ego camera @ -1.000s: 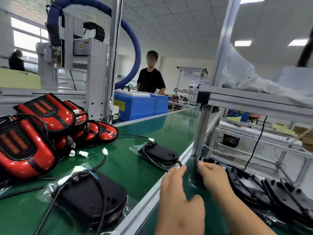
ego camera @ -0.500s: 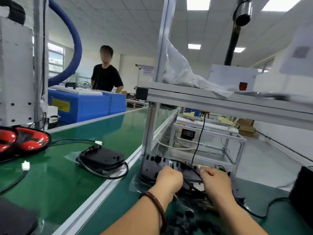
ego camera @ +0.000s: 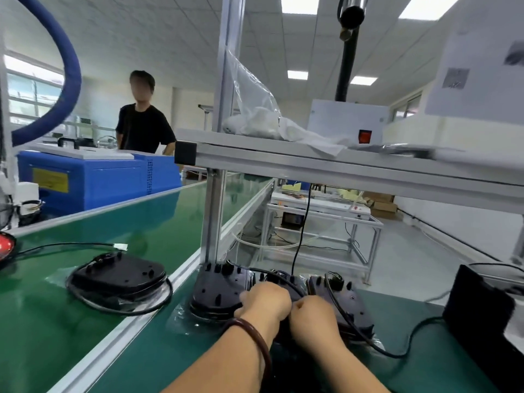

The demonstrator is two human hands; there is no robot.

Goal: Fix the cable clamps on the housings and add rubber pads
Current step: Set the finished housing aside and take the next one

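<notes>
Two hands over the middle housing (ego camera: 279, 277).
Left hand (ego camera: 265, 300), right hand (ego camera: 314, 319): fingers curled, side by side; cannot tell what either grips.

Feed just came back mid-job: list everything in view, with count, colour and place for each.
Black plastic housings: three, black, in a row on the green bench at the hands.
Bagged black housing with looped cable: one, black, on the green conveyor belt.
Red housing: one, red, cut off at left edge.
Blue machine cabinet: one, blue, beyond the belt.
Blue hose: one, blue, upper left.
Aluminium shelf: one, silver, above the bench.
Clear plastic bag: one, clear, on the shelf.
White box with red switch: one, white, on the shelf.
Black box: one, black, right edge.
Bystander in black T-shirt: one, behind the cabinet.
Left hand, right hand: two, curled over the middle housing; grip hidden.
</notes>
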